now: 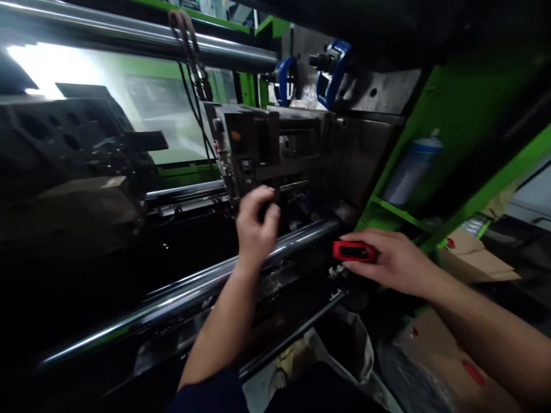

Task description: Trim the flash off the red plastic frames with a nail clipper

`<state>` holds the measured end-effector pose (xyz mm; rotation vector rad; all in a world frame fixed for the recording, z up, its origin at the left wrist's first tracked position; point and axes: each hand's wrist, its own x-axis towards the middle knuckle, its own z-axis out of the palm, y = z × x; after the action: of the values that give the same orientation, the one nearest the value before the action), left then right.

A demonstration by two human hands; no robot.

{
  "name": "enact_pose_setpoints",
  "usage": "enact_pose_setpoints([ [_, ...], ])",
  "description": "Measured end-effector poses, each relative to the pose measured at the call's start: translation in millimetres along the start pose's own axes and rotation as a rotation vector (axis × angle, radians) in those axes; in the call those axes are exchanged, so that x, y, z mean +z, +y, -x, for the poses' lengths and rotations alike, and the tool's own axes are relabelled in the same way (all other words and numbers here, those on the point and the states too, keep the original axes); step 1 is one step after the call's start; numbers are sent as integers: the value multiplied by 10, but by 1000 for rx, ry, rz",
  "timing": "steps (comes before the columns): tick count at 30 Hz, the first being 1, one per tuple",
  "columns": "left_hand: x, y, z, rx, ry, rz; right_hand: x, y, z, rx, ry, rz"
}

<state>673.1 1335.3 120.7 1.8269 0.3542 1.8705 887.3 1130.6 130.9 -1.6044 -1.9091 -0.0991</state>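
My right hand (396, 261) grips a small red plastic part (354, 250), rectangular with a dark hollow middle, between thumb and fingers. It is held to the right of the lower steel bar. My left hand (258, 226) is raised in front of a metal mould block (245, 143), fingers curled and thumb apart. Nothing shows in the dark gap between thumb and forefinger. The mould block is mounted on a steel plate (365, 155) inside a machine with green panels. Whether my left fingertips touch the mould cannot be told.
Polished steel bars (185, 295) cross the machine. Blue clamps (333, 74) sit on the plate above the mould. A spray can (413, 169) stands on a green ledge. Cardboard (477, 258) and an open bag (361, 344) lie below, with another red piece (473, 373) on cardboard.
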Motion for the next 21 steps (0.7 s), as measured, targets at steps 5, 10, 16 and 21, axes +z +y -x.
enact_pose_setpoints([
  [5,58,677,835,124,-571,119,170,-171,-254,99,-523,-767],
  [10,-128,650,888,-85,-756,211,486,-43,-309,197,-592,-1130],
  [16,-210,596,912,-54,-780,283,750,-173,-315,172,-649,-1202],
  [21,-274,422,915,34,-633,252,768,-185,-334,176,-534,-1142],
])
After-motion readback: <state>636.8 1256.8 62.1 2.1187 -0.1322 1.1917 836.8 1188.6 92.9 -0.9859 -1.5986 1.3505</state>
